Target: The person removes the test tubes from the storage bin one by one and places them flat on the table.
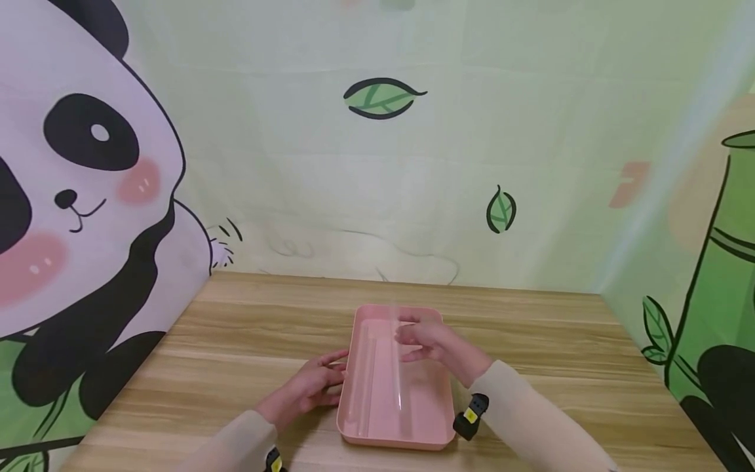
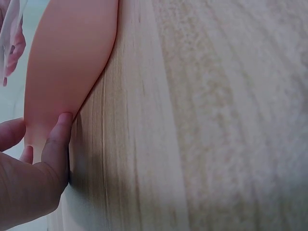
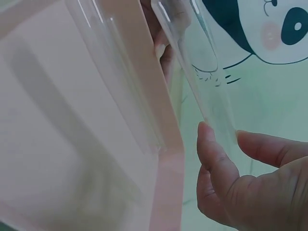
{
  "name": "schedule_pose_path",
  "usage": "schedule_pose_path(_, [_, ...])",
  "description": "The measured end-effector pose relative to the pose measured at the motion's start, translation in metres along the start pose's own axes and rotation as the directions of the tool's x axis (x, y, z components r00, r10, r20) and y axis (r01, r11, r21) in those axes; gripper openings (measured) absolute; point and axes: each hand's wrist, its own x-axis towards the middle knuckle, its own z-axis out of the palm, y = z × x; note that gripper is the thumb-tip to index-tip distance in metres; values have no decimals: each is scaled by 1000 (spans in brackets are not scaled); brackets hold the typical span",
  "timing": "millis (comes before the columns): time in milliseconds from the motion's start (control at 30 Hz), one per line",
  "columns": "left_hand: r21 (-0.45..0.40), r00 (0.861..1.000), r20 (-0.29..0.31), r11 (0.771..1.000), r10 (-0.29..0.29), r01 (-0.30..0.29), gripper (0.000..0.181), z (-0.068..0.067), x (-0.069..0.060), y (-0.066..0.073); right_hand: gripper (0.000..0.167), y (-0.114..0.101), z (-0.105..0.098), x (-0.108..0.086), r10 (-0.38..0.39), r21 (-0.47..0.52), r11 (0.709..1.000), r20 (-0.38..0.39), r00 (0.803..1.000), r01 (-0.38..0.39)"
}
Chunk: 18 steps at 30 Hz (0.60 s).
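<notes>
A pink rectangular tray (image 1: 433,416) lies on the wooden table. My left hand (image 1: 315,383) is at its left side; in the left wrist view the fingertips (image 2: 62,122) touch the outer wall. Above the tray, my right hand (image 1: 427,337) pinches a long, narrow clear plastic box (image 3: 211,91) near one end, between thumb and fingers. That box is tilted, and its far outline is faint in the head view. A second clear plastic box (image 3: 115,72) lies lengthwise inside the tray along the left wall.
The wooden table (image 1: 259,334) extends around the tray on all sides. A pale green backdrop (image 1: 283,131) with a printed panda and leaves stands behind the table and at both sides. Each sleeve carries a small black wrist device (image 1: 470,416).
</notes>
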Motion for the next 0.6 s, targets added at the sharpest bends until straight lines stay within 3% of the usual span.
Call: schedule_pose_path(600, [6,1000,-25,1000,-10,10,62,1,2,1,62,-6,-23,-27,-33,22,999,58,998,32])
